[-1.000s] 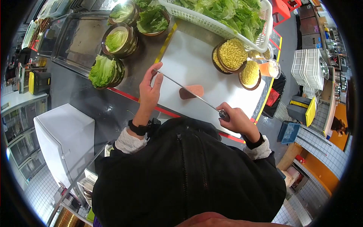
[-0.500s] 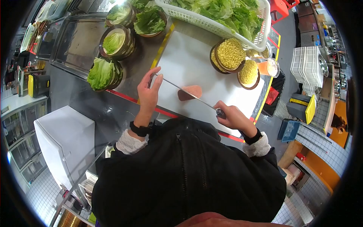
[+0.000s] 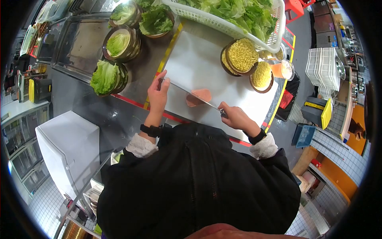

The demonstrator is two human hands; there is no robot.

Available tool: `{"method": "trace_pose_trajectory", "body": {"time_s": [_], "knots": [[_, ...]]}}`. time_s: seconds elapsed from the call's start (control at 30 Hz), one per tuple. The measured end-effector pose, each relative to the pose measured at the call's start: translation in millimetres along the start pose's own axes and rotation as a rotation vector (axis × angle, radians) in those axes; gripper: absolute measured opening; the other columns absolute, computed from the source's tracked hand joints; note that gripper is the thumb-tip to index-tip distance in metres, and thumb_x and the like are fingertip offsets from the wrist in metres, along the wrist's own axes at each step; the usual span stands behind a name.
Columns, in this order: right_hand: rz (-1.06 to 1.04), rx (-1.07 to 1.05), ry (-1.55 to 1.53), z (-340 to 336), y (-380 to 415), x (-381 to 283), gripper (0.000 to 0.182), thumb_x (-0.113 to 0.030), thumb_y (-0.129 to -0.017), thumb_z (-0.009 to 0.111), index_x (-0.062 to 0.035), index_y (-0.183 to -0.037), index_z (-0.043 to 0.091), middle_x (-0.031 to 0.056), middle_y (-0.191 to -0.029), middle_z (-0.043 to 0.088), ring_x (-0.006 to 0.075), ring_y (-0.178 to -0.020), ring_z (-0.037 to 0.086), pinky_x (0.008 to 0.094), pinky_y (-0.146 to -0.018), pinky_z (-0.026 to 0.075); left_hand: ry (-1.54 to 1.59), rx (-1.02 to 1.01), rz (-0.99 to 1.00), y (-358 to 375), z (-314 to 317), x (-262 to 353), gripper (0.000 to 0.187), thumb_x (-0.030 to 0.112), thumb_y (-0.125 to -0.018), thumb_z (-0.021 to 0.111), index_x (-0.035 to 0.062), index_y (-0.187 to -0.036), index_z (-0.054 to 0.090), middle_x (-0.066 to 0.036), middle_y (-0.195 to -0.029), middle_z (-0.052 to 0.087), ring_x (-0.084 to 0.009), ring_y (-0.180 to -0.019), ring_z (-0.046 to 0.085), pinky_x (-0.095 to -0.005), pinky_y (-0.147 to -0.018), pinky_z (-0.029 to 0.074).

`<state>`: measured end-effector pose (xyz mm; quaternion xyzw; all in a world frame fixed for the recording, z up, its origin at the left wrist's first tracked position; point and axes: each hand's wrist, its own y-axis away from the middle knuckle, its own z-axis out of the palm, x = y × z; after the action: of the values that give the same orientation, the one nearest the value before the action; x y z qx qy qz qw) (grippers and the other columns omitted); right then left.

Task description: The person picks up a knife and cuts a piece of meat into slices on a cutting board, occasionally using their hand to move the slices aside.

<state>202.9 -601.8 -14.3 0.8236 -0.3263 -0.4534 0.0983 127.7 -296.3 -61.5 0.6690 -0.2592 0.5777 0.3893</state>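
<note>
My right hand (image 3: 237, 117) is wrapped around the handle of a long thin knife (image 3: 186, 89). At the other end of the blade, my left hand (image 3: 158, 91) pinches the tip between thumb and fingers. Under the blade lies a pink block of luncheon meat (image 3: 200, 95), on a white cutting board (image 3: 187, 59). The blade crosses over the block on a slant, with part of the meat on each side of it.
Bowls of yellow noodle cakes (image 3: 242, 55) stand on the board's right side, by a cup of orange liquid (image 3: 285, 70). Behind is a white basket (image 3: 223, 20) of lettuce. Stacked bowls of lettuce (image 3: 107, 77) are at left, near a metal tray (image 3: 63, 65).
My right hand has shifted a little left and forward with the knife handle. My left hand has moved slightly right at the tip. The meat stays in about the same place.
</note>
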Motion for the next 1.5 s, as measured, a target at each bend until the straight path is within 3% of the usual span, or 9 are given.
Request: {"method": "trace_pose_trajectory", "body": {"time_s": [0.27, 0.4, 0.5, 0.93, 1.2, 1.33, 1.4, 1.47, 1.5], "knots": [[0.145, -0.023, -0.019, -3.3, 1.0, -10.6, 0.047, -0.013, -0.08, 0.061, -0.0135, -0.125, 0.046, 0.0157, -0.078, 0.066, 0.0392, -0.074, 0.064, 0.0475, -0.068, 0.05, -0.134, 0.223, 0.098, 5.0, -11.2, -22.6, 0.047, 0.019, -0.084, 0.074, 0.0004, -0.123, 0.056, -0.008, -0.11, 0.063, -0.0166, -0.098, 0.06, -0.0307, -0.089, 0.047], [0.14, 0.002, -0.103, 1.2, -3.0, -6.4, 0.051, -0.015, -0.078, 0.063, -0.0128, -0.128, 0.053, 0.0156, -0.077, 0.066, 0.0371, -0.073, 0.064, 0.0445, -0.069, 0.051, -0.475, -0.453, -0.054, 33.9, -9.2, -4.2, 0.055, 0.022, -0.075, 0.081, 0.0009, -0.119, 0.054, -0.013, -0.11, 0.063, -0.0254, -0.105, 0.06, -0.0358, -0.091, 0.048], [0.088, 0.072, -0.153, 5.2, -1.5, -4.1, 0.047, -0.015, -0.077, 0.065, -0.0104, -0.123, 0.06, 0.016, -0.074, 0.064, 0.035, -0.07, 0.064, 0.0418, -0.068, 0.051, -0.702, -0.356, 0.444, 48.3, 17.5, -9.5, 0.059, 0.026, -0.07, 0.083, 0.0007, -0.116, 0.055, -0.016, -0.108, 0.063, -0.0336, -0.103, 0.06, -0.0417, -0.088, 0.049], [0.084, 0.166, -0.171, 8.0, 10.6, -26.3, 0.05, -0.011, -0.074, 0.063, -0.0112, -0.124, 0.063, 0.0183, -0.071, 0.063, 0.0343, -0.066, 0.063, 0.0405, -0.067, 0.051, -0.728, -0.258, 0.427, 57.5, 15.2, -25.2, 0.053, 0.024, -0.07, 0.083, 0.0009, -0.11, 0.057, -0.015, -0.101, 0.066, -0.0315, -0.092, 0.065, -0.0395, -0.079, 0.053], [0.124, 0.111, -0.418, -2.9, 16.0, -48.3, 0.05, -0.009, -0.076, 0.064, -0.0067, -0.126, 0.061, 0.0072, -0.061, 0.057, 0.0162, -0.049, 0.057, 0.0319, -0.052, 0.047, 0.004, -0.059, -0.443, 42.0, -24.3, -41.1, 0.058, 0.027, -0.079, 0.08, -0.0004, -0.115, 0.044, -0.017, -0.097, 0.063, -0.022, -0.076, 0.067, -0.0338, -0.062, 0.059], [0.153, 0.17, -0.61, -10.5, 32.2, -61.9, 0.049, -0.008, -0.079, 0.067, -0.0017, -0.128, 0.058, 0.0004, -0.062, 0.055, 0.0073, -0.047, 0.052, 0.0245, -0.045, 0.042, 0.055, -0.039, -0.582, 34.1, -34.2, -44.3, 0.057, 0.027, -0.087, 0.072, 0.001, -0.122, 0.036, -0.018, -0.095, 0.062, -0.0245, -0.073, 0.069, -0.0321, -0.054, 0.06], [0.16, 0.212, -0.641, -13.8, 40.4, -65.0, 0.049, -0.008, -0.08, 0.067, -0.0005, -0.128, 0.057, -0.0004, -0.063, 0.055, 0.007, -0.047, 0.051, 0.0231, -0.045, 0.042, -0.044, -0.065, -0.532, 38.1, -40.1, -51.0, 0.059, 0.03, -0.088, 0.069, 0.0015, -0.125, 0.033, -0.021, -0.095, 0.063, -0.0296, -0.072, 0.07, -0.0368, -0.057, 0.059], [0.146, 0.308, -0.651, -16.6, 49.6, -63.6, 0.049, -0.008, -0.08, 0.067, 0.0004, -0.127, 0.057, -0.0013, -0.064, 0.055, 0.0066, -0.047, 0.052, 0.0223, -0.044, 0.041, -0.924, -0.047, 0.016, 38.7, -49.9, -57.2, 0.062, 0.032, -0.089, 0.067, 0.001, -0.129, 0.031, -0.025, -0.097, 0.064, -0.0355, -0.075, 0.069, -0.0427, -0.065, 0.056], [0.157, 0.339, -0.66, -20.1, 55.5, -65.7, 0.048, -0.007, -0.08, 0.069, 0.0014, -0.126, 0.058, -0.0014, -0.064, 0.056, 0.0055, -0.048, 0.052, 0.0221, -0.044, 0.041, -0.925, -0.051, 0.019, 39.5, -48.9, -46.3, 0.062, 0.032, -0.089, 0.067, 0.001, -0.129, 0.031, -0.025, -0.097, 0.064, -0.0355, -0.075, 0.069, -0.0427, -0.065, 0.056]]}}
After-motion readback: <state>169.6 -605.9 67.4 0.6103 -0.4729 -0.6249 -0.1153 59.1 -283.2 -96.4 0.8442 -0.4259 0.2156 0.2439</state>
